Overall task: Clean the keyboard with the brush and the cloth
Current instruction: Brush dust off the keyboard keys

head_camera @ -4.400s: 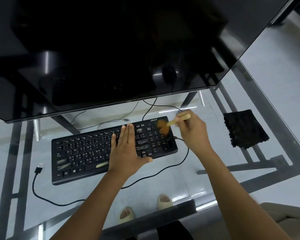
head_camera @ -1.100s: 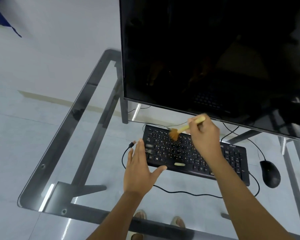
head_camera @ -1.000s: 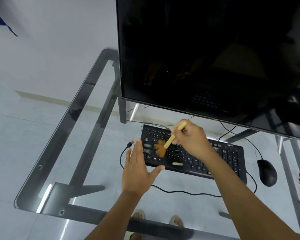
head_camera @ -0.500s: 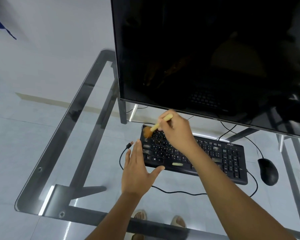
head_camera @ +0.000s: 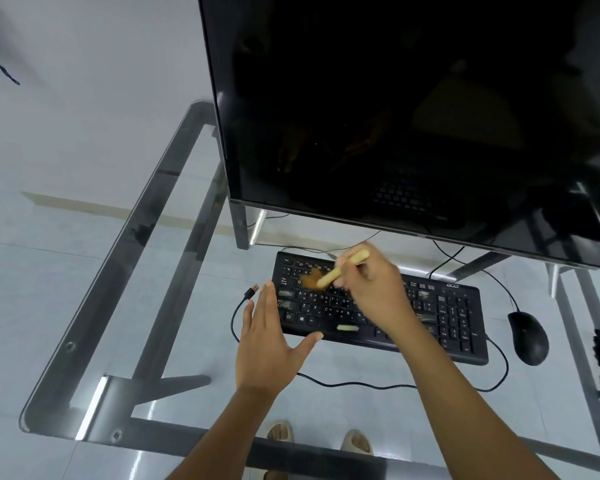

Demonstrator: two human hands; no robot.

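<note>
Wooden brush pinched in right hand; left hand fingers straight against the keyboard edge.

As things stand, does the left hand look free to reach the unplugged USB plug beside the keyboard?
Probably yes. The left hand is open and holds nothing, its fingertips lie just beside the USB plug on the glass, and nothing lies between them.

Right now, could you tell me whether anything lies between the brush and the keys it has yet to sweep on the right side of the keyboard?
Only the right hand that grips the brush and its forearm lie over the middle of the keyboard; nothing else visible covers the right-hand keys.
</note>
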